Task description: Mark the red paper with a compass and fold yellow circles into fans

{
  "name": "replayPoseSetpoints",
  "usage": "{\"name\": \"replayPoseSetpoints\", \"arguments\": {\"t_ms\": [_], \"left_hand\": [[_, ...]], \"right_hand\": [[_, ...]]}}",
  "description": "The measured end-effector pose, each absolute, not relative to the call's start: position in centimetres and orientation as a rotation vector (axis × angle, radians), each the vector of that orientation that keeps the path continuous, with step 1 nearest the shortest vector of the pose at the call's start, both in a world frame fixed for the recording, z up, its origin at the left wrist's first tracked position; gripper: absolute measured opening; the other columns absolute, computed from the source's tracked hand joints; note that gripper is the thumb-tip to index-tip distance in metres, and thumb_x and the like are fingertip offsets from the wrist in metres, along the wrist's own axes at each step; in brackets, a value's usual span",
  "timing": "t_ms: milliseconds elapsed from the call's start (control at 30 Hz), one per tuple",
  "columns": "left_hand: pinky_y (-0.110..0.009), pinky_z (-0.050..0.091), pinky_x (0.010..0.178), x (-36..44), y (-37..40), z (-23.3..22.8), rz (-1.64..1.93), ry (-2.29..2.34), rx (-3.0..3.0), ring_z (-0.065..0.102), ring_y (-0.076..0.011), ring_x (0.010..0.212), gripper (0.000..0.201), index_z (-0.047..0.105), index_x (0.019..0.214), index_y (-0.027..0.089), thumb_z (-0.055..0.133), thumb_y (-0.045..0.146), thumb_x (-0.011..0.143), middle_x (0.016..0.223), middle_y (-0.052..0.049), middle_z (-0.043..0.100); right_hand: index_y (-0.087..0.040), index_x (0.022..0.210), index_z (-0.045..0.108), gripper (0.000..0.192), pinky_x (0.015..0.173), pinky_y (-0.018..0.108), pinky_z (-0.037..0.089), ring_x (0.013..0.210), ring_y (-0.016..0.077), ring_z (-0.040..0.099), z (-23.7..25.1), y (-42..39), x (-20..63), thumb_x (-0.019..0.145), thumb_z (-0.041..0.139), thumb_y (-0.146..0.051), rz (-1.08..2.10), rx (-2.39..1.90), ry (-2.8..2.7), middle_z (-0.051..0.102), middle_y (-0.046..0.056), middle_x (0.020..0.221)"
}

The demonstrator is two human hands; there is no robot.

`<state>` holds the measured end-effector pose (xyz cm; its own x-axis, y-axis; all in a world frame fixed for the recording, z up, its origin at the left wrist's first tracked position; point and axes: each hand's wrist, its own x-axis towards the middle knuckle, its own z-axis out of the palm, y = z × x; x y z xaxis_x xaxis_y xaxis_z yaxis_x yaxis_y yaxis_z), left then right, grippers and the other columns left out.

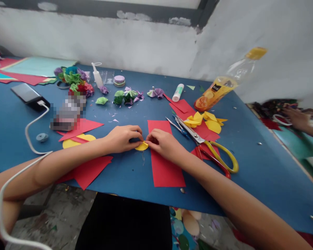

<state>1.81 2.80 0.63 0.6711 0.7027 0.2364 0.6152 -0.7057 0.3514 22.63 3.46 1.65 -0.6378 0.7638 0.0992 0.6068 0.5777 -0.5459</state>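
Left hand [123,138]: fingers closed on the yellow paper piece [142,146].
Right hand [163,143]: pinching the same piece.
Paper piece: near table [261,166] front edge, beside red sheet [163,163].
Bottle [225,82]: far right corner, tilted; orange drink inside.

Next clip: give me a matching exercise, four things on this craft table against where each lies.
1. scissors
2. phone
3. bottle
4. yellow piece

A. far left, cable plugged in
B. pinched between left hand and right hand
C. tilted, at the table's far right
D. on red paper, right of the hands

Pairs: 1-D, 2-A, 3-C, 4-B
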Motion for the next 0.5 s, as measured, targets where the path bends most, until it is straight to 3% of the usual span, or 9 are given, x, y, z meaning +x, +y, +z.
{"name": "replayPoseSetpoints", "arguments": {"t_ms": [500], "left_hand": [[-0.022,0.046,0.064,1.5,3.1,-0.1,0.600,0.937,2.692,0.064,-0.0141,0.081,0.024,0.069,0.099,0.022,0.047,0.026,0.091,0.099,-0.005,0.066]], "right_hand": [[-0.015,0.087,0.061,0.009,0.070,0.027,0.047,0.077,0.0155,0.058,0.6,4.8,23.8,0.089,0.053,-0.018,0.615,-0.739,-2.588,0.060,0.006,0.086]]}}
